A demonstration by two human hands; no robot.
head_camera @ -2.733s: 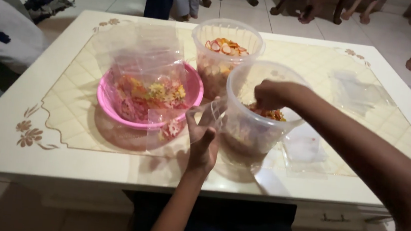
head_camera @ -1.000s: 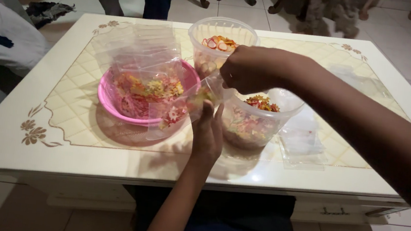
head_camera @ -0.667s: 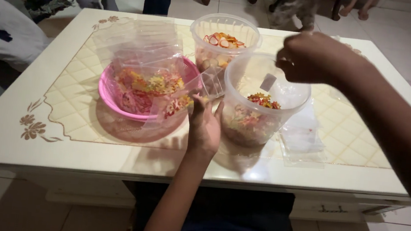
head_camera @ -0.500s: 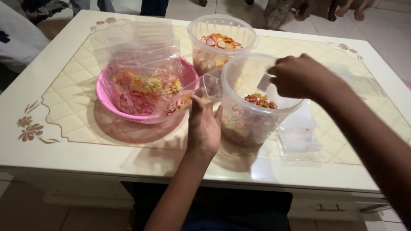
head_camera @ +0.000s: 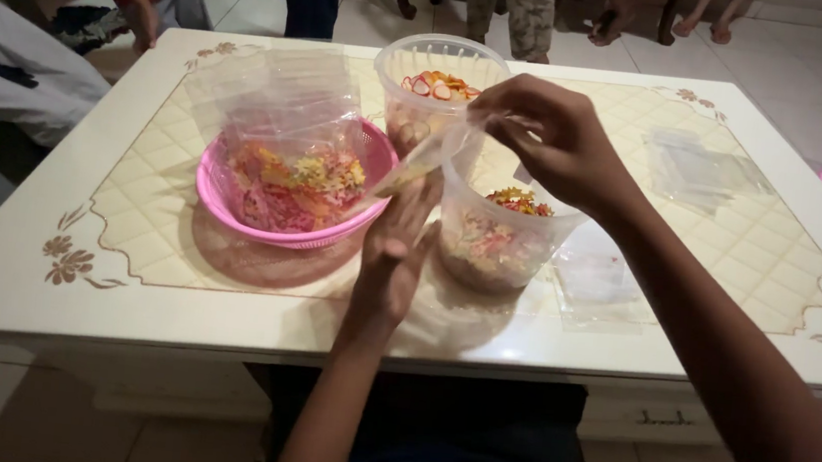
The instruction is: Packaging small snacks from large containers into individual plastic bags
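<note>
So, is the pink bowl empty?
No, the pink bowl holds a heap of red, yellow and orange crackers under clear bags.
</note>
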